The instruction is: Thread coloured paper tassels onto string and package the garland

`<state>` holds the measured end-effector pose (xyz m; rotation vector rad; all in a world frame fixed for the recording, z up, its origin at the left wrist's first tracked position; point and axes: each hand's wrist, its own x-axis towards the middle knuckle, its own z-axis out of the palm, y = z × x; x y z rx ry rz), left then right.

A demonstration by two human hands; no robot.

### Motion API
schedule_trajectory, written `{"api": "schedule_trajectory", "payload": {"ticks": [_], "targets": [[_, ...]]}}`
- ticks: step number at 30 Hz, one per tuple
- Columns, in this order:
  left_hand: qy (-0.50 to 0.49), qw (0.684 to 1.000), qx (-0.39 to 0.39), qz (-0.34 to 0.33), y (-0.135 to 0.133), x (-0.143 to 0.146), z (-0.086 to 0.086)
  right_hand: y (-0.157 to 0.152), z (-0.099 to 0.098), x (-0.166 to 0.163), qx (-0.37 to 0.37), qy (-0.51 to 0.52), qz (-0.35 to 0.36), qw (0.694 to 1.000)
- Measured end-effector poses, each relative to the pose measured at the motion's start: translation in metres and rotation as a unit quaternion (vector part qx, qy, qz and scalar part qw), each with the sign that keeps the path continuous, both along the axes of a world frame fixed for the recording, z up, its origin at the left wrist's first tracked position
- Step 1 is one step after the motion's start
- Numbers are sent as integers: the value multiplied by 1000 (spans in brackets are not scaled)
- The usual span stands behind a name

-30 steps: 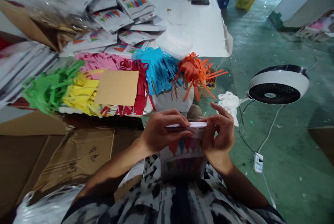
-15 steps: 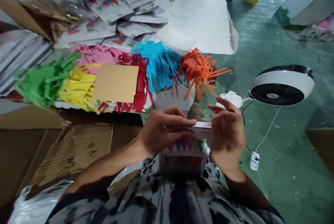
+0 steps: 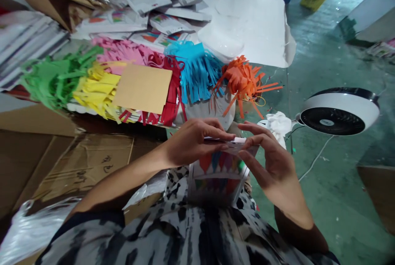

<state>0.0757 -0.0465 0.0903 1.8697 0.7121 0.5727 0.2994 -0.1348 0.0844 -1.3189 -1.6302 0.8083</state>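
Note:
A clear plastic packet (image 3: 217,176) with a card of coloured pennants printed on it rests upright on my lap. My left hand (image 3: 193,141) is closed over its top edge, fingers pinching the folded white flap. My right hand (image 3: 271,160) holds the packet's right top corner, thumb under and fingers curved over the flap. Just beyond my hands lie bundles of fringed paper: green (image 3: 57,77), yellow (image 3: 95,92), pink (image 3: 123,51), red (image 3: 169,100), blue (image 3: 197,69) and orange (image 3: 242,82).
A brown card sheet (image 3: 143,88) lies on the fringes. Finished packets (image 3: 160,14) are piled behind, on a white sheet (image 3: 256,26). Flattened cardboard (image 3: 77,166) lies at left. A white floor fan (image 3: 339,108) with its cable stands on the green floor at right.
My view has shifted so the piles sit lower and to the right. My right hand has dropped from over the flap to the packet's right corner; the left keeps its pinch.

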Motion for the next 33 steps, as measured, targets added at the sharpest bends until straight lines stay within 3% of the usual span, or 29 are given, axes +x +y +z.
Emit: {"api": "schedule_trajectory", "payload": {"ticks": [10,22,25,28,33], "targets": [[5,998,45,-49,7,6,2,8,-9,1,-71,38,-6,997],[19,996,55,-65,8,9,5,8,-20,-2,-81,48,-50,994],[29,996,64,-56,7,8,4,9,-20,-6,-38,-8,-67,997],[36,996,69,-35,6,7,4,9,-22,-10,61,-48,-105,991],[10,1000,2,-24,1,5,3,8,-32,-8,201,-107,-91,969]]}}
